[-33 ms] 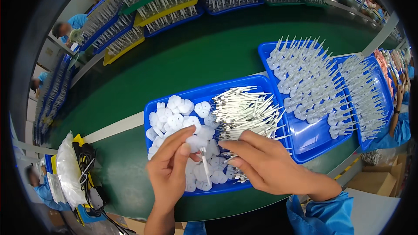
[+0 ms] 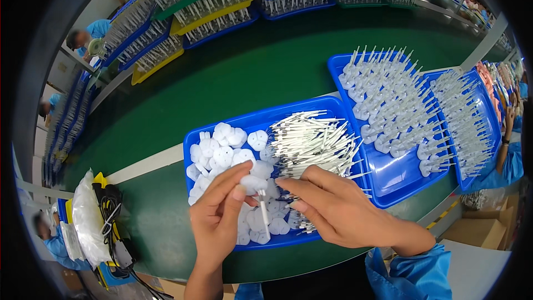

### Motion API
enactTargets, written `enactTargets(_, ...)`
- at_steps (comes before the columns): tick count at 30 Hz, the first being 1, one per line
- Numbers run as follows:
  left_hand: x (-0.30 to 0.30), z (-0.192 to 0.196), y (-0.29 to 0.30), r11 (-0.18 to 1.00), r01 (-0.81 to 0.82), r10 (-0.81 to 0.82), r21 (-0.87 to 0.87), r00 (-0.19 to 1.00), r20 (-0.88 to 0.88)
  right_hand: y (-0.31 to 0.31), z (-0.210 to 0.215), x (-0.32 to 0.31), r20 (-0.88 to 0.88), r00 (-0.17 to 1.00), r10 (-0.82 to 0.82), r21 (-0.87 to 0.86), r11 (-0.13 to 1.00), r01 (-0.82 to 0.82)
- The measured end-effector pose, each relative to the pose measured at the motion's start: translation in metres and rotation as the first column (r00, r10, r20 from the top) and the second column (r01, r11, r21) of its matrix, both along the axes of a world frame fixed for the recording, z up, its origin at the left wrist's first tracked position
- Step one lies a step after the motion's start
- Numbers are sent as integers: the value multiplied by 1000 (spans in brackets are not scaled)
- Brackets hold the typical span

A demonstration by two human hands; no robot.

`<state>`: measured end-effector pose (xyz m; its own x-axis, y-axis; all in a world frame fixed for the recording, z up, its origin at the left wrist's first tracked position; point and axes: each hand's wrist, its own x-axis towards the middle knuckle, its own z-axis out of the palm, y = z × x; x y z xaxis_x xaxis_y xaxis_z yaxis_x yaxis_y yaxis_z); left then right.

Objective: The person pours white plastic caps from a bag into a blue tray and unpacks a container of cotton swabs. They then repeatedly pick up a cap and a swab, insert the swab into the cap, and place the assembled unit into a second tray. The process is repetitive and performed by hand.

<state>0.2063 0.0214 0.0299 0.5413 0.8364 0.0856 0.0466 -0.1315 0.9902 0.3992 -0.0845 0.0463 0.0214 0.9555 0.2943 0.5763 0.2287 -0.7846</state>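
My left hand [image 2: 217, 211] pinches a white, translucent petal-edged plastic disc [image 2: 252, 182] between thumb and fingers. A thin white stick [image 2: 264, 216] hangs down from the disc, tilted slightly. Close by on the right is my right hand [image 2: 338, 205], its index finger and thumb pointing toward the stick but apart from it; no object shows between them. Beneath both hands lies a blue tray [image 2: 222, 125]. Loose white discs [image 2: 223, 156] fill its left part, and a heap of white sticks with thin metal ends [image 2: 311, 139] its right part.
Right of it, a blue tray [image 2: 383, 189] and another blue tray [image 2: 482, 103] hold rows of upright stick-and-disc pieces. Stacked filled trays [image 2: 214, 14] line the far side of the green table [image 2: 250, 66]. A plastic bag [image 2: 89, 222] and black cable [image 2: 111, 216] sit left. Co-workers are around.
My left hand has shifted very slightly to the right with the disc and stick. The right hand looks almost still.
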Motion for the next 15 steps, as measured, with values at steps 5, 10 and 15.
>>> enactTargets(5,-3,-9,-2,952,181,-135,-248,972,193,3,-16,-1,-93,995,-45,99,994,54)
enactTargets(10,-5,-10,-3,876,271,-130,-398,929,347,3,-16,-1,-101,994,-50,58,997,56)
enactTargets(15,-8,-18,0,918,289,-191,-273,923,335,3,-14,1,-141,988,-66,49,996,74)
